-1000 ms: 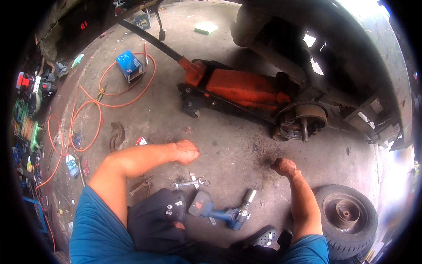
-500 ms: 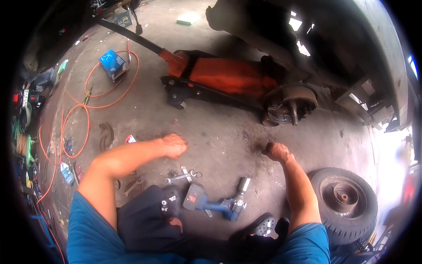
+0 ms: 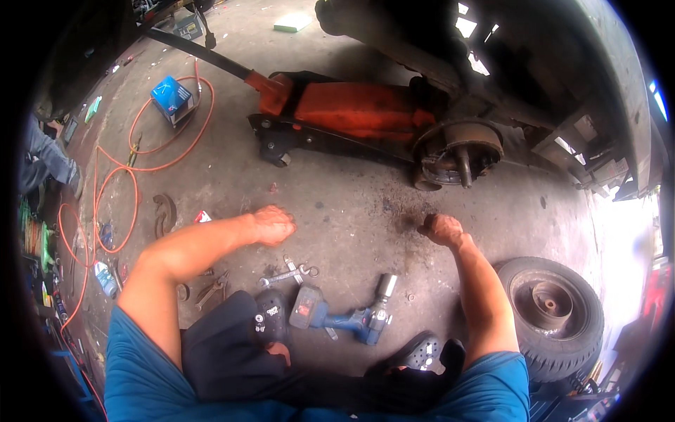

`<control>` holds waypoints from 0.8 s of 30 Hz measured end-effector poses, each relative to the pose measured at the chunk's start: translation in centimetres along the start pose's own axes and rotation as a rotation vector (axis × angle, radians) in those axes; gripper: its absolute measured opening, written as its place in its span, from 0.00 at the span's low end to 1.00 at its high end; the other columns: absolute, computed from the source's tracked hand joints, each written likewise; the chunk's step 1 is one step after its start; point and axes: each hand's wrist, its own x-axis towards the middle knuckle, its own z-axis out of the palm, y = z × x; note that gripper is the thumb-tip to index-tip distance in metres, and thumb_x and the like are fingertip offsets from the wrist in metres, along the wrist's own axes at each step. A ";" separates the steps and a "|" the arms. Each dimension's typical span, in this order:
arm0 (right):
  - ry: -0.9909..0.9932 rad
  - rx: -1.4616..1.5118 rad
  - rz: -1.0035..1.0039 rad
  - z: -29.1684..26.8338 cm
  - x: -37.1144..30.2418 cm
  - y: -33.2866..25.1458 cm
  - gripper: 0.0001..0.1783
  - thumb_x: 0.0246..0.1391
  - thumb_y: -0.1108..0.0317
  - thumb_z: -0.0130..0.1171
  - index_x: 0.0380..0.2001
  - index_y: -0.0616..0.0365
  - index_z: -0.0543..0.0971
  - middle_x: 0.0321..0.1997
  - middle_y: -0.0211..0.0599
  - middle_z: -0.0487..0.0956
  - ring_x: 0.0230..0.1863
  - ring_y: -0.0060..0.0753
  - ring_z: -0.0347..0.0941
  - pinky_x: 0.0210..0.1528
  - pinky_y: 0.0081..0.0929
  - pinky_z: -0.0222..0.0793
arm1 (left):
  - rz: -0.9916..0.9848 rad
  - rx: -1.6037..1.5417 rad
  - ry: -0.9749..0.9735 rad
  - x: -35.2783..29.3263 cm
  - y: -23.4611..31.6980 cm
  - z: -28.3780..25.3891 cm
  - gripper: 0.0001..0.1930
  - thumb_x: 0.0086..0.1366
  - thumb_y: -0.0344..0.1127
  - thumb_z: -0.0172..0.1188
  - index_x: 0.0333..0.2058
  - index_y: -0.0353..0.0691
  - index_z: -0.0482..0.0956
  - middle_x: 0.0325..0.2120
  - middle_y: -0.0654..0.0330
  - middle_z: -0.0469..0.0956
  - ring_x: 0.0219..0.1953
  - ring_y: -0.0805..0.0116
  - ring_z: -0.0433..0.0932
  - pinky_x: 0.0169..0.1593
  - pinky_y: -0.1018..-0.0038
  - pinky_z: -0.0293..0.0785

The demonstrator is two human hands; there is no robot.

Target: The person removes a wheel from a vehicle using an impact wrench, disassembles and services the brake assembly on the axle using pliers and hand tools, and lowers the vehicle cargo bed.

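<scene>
My left hand (image 3: 273, 225) is closed above the concrete floor, its fingers curled in; whatever may be inside is hidden. Farther right, my right hand (image 3: 445, 230) is also closed, with something small and dark at its fingertips that I cannot make out. It hovers near a dark patch of dirt, in front of the exposed wheel hub (image 3: 460, 151). Between and below my hands lie a blue cordless impact wrench (image 3: 344, 320) with a long socket, and a combination wrench (image 3: 285, 276) crossing another tool.
A red floor jack (image 3: 351, 109) stands under the raised vehicle (image 3: 583, 77). A wheel with tire (image 3: 552, 309) lies at right. Orange air hose (image 3: 137, 204), a blue box (image 3: 171, 96), curved brake shoes (image 3: 165, 214) and pliers (image 3: 212, 290) are at left. Another person's leg (image 3: 53, 162) shows at far left.
The view has shifted slightly, so the floor items sit a little higher and more to the left. Both hands stay closed in nearly the same place. More of the other person's leg shows.
</scene>
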 end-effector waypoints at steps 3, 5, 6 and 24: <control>0.037 0.055 -0.047 0.0 0.0 0.3 0.22 0.55 0.48 0.50 0.38 0.56 0.78 0.38 0.46 0.80 0.42 0.46 0.76 0.42 0.39 0.70 | -0.003 0.018 -0.017 0.1 0.4 -0.4 0.13 0.52 0.32 0.51 0.36 0.37 0.78 0.38 0.49 0.77 0.45 0.52 0.75 0.48 0.61 0.71; 0.222 1.129 -0.016 -0.5 -1.1 0.4 0.29 0.60 0.44 0.41 0.35 0.61 0.76 0.32 0.42 0.79 0.30 0.40 0.76 0.35 0.35 0.72 | 0.004 0.006 -0.009 0.2 0.4 -0.6 0.13 0.52 0.32 0.51 0.36 0.37 0.77 0.38 0.49 0.77 0.45 0.52 0.75 0.48 0.61 0.71; 0.216 1.128 -0.014 -1.3 -1.7 -0.2 0.29 0.60 0.44 0.41 0.35 0.61 0.76 0.32 0.42 0.79 0.30 0.40 0.76 0.35 0.35 0.72 | 0.005 -0.012 -0.004 0.2 0.4 -0.4 0.13 0.52 0.32 0.51 0.36 0.36 0.77 0.39 0.48 0.76 0.46 0.52 0.74 0.48 0.61 0.70; 0.165 1.781 -0.005 -11.7 -7.1 -3.7 0.25 0.61 0.45 0.44 0.31 0.58 0.72 0.19 0.30 0.71 0.20 0.28 0.69 0.23 0.22 0.65 | 0.061 -0.034 0.108 1.9 -0.2 1.6 0.14 0.48 0.32 0.54 0.35 0.37 0.77 0.35 0.50 0.75 0.42 0.50 0.74 0.45 0.57 0.70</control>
